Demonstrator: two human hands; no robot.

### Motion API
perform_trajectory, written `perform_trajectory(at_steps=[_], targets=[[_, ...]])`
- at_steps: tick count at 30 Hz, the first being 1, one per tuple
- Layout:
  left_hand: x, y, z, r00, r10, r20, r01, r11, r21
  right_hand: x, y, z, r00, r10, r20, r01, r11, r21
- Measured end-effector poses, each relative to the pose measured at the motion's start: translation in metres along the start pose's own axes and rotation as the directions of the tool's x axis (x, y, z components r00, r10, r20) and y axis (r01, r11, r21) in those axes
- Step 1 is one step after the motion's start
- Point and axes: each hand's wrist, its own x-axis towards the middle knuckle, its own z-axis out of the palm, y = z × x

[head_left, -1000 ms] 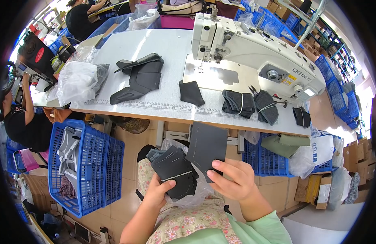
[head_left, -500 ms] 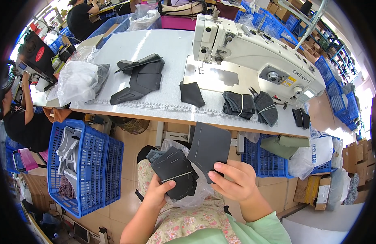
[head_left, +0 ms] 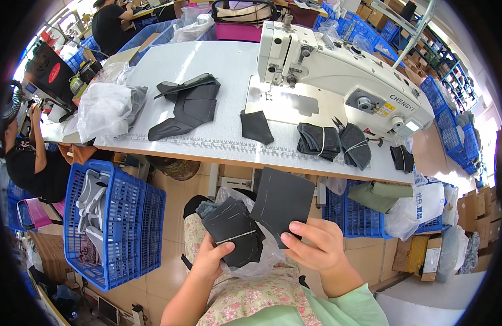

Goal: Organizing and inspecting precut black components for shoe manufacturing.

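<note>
In front of my lap, my left hand (head_left: 210, 256) is closed on a bundle of black cut pieces (head_left: 234, 225), tied round with a pale band. My right hand (head_left: 316, 244) pinches one larger dark grey cut panel (head_left: 283, 201) by its lower right part. White chalk-like dashes run along the panel's left side, and similar marks show on the bundle. The panel's left edge comes close to the bundle. A clear plastic bag (head_left: 256, 268) lies on my lap beneath the bundle.
A white sewing machine (head_left: 343, 76) stands on the table (head_left: 224, 65). On the table lie a single dark piece (head_left: 256, 127), a stack of black pieces (head_left: 194, 106), tied bundles (head_left: 319, 140) and scissors (head_left: 339, 124). Blue baskets (head_left: 112, 223) flank me. Two people work at the left.
My right hand has shifted slightly right and down, and the dark panel in it has tilted a little clockwise. My left hand and the bundle stay nearly still.
</note>
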Motion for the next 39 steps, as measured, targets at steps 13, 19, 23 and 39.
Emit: perform_trajectory(at_steps=[13,19,23,39], targets=[[0.0014,-0.0029,-0.0021,1.000,-0.012,-0.007,0.012,1.000,0.017,-0.0006,0.0005,-0.0014,0.999,-0.011,-0.046,0.010,1.000,-0.006],[0.0013,-0.0027,-0.0001,1.000,-0.006,-0.006,0.006,1.000,0.023,-0.0009,0.0005,-0.0023,0.999,-0.007,-0.049,0.007,1.000,-0.002],[0.0008,-0.0026,-0.0008,1.000,-0.006,-0.010,0.007,1.000,0.030,-0.0005,0.0001,-0.0038,0.999,0.009,-0.031,-0.010,1.000,-0.013],[0.0015,-0.0013,-0.0001,1.000,-0.015,-0.005,0.015,1.000,0.018,0.0027,0.0009,-0.0036,1.000,0.000,-0.031,-0.001,1.000,-0.022]])
